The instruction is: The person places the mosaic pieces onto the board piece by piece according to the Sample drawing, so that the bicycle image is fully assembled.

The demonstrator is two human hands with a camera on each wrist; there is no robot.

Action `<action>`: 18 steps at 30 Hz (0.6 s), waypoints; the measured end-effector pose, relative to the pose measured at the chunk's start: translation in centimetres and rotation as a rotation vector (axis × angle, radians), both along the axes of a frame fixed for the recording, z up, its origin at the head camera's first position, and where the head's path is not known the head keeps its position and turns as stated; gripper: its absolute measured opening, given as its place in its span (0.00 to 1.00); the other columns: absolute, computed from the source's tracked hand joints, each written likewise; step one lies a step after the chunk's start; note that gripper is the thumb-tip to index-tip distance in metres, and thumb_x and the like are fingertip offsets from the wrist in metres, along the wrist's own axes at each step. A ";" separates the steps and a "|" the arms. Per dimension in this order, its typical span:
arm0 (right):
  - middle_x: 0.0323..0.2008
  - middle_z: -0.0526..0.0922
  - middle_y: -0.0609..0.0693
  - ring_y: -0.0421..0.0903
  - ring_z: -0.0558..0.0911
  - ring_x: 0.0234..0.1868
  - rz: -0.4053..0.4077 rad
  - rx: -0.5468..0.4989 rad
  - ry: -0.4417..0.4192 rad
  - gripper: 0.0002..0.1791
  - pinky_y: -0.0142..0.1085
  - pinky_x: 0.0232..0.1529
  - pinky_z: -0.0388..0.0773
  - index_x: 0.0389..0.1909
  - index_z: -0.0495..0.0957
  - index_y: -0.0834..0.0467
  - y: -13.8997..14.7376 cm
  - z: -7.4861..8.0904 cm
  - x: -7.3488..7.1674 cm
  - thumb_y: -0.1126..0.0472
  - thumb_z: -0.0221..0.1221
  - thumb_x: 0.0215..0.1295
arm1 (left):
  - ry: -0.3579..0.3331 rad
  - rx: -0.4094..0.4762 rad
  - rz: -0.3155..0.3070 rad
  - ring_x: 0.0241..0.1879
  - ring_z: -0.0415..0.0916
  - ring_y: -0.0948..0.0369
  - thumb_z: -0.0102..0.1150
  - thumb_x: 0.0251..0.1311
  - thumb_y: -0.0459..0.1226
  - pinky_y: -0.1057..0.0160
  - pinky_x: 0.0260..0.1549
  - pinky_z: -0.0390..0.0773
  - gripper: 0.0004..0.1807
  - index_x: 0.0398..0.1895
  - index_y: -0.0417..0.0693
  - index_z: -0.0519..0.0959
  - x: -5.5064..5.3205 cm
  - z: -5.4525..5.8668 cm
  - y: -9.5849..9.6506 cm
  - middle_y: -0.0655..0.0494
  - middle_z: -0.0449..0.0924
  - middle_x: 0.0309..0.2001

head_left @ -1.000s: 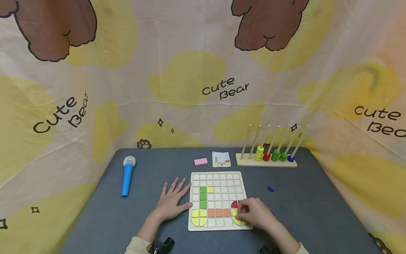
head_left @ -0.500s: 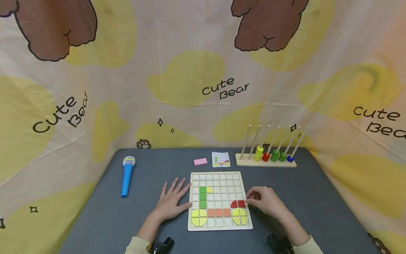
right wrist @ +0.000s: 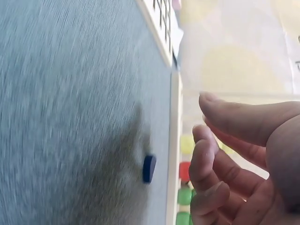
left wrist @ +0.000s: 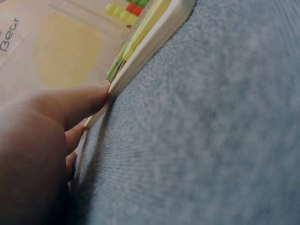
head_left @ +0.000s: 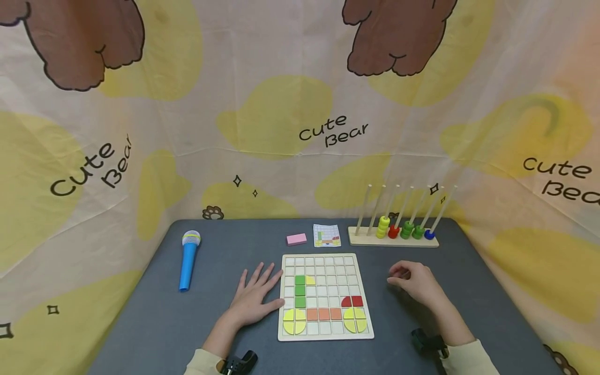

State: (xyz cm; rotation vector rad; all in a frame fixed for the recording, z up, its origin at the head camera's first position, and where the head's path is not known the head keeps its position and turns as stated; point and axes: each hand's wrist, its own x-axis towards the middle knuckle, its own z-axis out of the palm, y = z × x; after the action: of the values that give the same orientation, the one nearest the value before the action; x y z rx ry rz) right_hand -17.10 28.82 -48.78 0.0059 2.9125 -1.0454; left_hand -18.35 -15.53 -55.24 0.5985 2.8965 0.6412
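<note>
A white grid board (head_left: 324, 289) lies between the hands. It bears green squares (head_left: 300, 287), orange squares (head_left: 324, 314), red pieces (head_left: 357, 301), a small yellow piece (head_left: 310, 280) and two discs made of yellow quarter pieces (head_left: 300, 327). My left hand (head_left: 255, 299) rests with spread fingers at the board's left edge, its thumb touching the side in the left wrist view. Right of the board, my right hand (head_left: 417, 281) hovers with loosely bent fingers and holds nothing. Below it on the table, the right wrist view shows a small dark blue piece (right wrist: 149, 168), hidden in the head view.
Behind the board lie a pink block (head_left: 296, 239) and a printed pattern card (head_left: 327, 236). A wooden peg stand (head_left: 394, 240) with coloured beads is at the back right. A blue toy microphone (head_left: 187, 265) lies on the left, and a patterned cloth (head_left: 262, 120) hangs behind the table.
My right hand has left the lower right of the board and moved right and away from me, over the blue piece. The red pieces and right yellow disc are uncovered. My left hand stays put.
</note>
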 end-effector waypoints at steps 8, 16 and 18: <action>0.32 0.83 0.51 0.47 0.78 0.33 -0.056 0.049 -0.037 0.16 0.37 0.33 0.74 0.42 0.82 0.63 2.4 -1.3 -0.8 0.57 0.71 0.60 | 0.004 0.004 -0.002 0.82 0.35 0.51 0.48 0.63 0.70 0.33 0.73 0.30 0.44 0.80 0.68 0.55 0.0 -0.1 0.0 0.60 0.48 0.81; 0.32 0.81 0.51 0.47 0.76 0.33 -0.061 0.072 -0.067 0.19 0.38 0.34 0.71 0.42 0.81 0.65 3.2 -2.0 -1.0 0.55 0.72 0.59 | -0.006 0.000 0.002 0.82 0.34 0.51 0.48 0.63 0.69 0.34 0.73 0.29 0.44 0.80 0.68 0.55 0.0 0.0 0.1 0.61 0.47 0.82; 0.32 0.81 0.52 0.48 0.76 0.33 -0.061 0.073 -0.070 0.19 0.38 0.34 0.70 0.42 0.81 0.65 3.2 -2.1 -1.1 0.55 0.72 0.59 | -0.004 0.000 0.003 0.82 0.35 0.51 0.48 0.64 0.69 0.34 0.73 0.30 0.44 0.80 0.68 0.55 0.0 0.0 0.1 0.60 0.48 0.82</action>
State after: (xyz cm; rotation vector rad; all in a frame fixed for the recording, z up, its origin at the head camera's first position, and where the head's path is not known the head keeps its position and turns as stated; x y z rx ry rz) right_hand -18.15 32.06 -50.91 0.1325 2.9020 -0.9258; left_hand -18.34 -15.48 -55.24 0.5929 2.8945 0.6415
